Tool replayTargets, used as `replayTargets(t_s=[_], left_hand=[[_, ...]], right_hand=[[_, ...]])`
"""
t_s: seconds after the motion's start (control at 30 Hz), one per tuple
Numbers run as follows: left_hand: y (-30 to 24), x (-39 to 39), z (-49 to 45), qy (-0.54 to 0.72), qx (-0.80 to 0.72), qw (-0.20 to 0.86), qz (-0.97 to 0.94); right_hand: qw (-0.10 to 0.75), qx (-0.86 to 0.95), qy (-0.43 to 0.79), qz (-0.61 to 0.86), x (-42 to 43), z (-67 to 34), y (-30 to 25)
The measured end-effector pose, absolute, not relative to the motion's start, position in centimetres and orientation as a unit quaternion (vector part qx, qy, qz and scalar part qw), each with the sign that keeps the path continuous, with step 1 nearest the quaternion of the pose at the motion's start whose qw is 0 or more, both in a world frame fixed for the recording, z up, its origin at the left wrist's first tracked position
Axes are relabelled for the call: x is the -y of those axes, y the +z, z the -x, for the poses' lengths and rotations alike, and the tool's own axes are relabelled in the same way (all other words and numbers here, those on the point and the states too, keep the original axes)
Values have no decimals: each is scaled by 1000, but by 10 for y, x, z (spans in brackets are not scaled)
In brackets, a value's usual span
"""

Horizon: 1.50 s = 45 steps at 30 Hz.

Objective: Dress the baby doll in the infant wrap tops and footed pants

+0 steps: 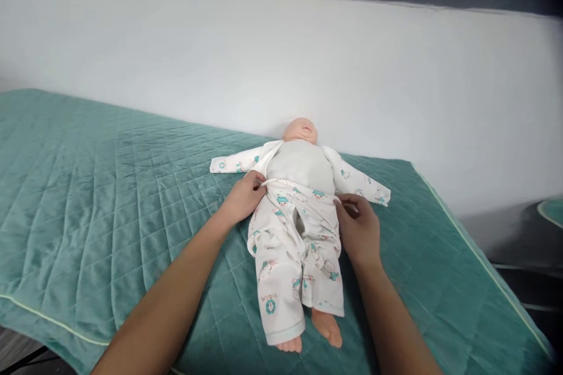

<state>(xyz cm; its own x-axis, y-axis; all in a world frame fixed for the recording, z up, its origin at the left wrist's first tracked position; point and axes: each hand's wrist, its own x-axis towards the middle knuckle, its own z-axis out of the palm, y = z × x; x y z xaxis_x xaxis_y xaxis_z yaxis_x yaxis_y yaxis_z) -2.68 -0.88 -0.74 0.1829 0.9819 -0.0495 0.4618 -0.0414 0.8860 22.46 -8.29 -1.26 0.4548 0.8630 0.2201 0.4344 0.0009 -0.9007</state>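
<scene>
A baby doll [301, 159] lies on its back on a green quilted mattress [109, 199], head toward the wall. It wears white printed trousers [290, 258] and an open printed jacket [237, 162] with sleeves spread out. My left hand [244, 196] pinches the trouser waistband at the doll's left-of-frame hip. On the other side, my right hand [358, 228] grips the same waistband. The doll's bare feet [328, 328] stick out of the trouser legs.
A white wall [281, 58] runs right behind the doll's head. The mattress edge drops off at the near left and along the right side, where a dark floor [519, 246] and another green edge [552, 211] show.
</scene>
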Motion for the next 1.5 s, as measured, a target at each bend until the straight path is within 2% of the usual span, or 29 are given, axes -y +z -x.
replayTargets(t_s=[0.13,0.27,0.37,0.57,0.8,0.97,1.07,1.17,1.23,1.3,1.5], left_hand=[[-7,11,24,326,-528,476,-623],[-8,12,25,334,-473,608,-543],[-7,12,28,354,-457,662,-477],[-5,11,30,418,-409,707,-396],[1,14,24,466,-399,713,-340],[-8,11,18,485,-427,652,-396],[-14,8,17,524,-442,511,-519],[-13,8,18,547,-408,343,-645],[-8,10,20,533,-385,273,-702],[-3,11,20,507,-377,255,-732],[1,3,13,463,-404,312,-725]], right_hand=[[444,514,292,673,84,-229,-11],[483,507,371,610,84,-232,-15],[507,472,442,570,85,-232,-14],[501,461,530,506,87,-227,-2],[477,432,521,561,86,-225,-4],[464,454,444,618,85,-220,-8],[498,482,319,646,85,-219,-10],[543,557,202,595,86,-220,-11],[545,604,164,557,87,-220,-11],[534,632,137,544,86,-220,-9],[469,706,67,527,78,-217,0]])
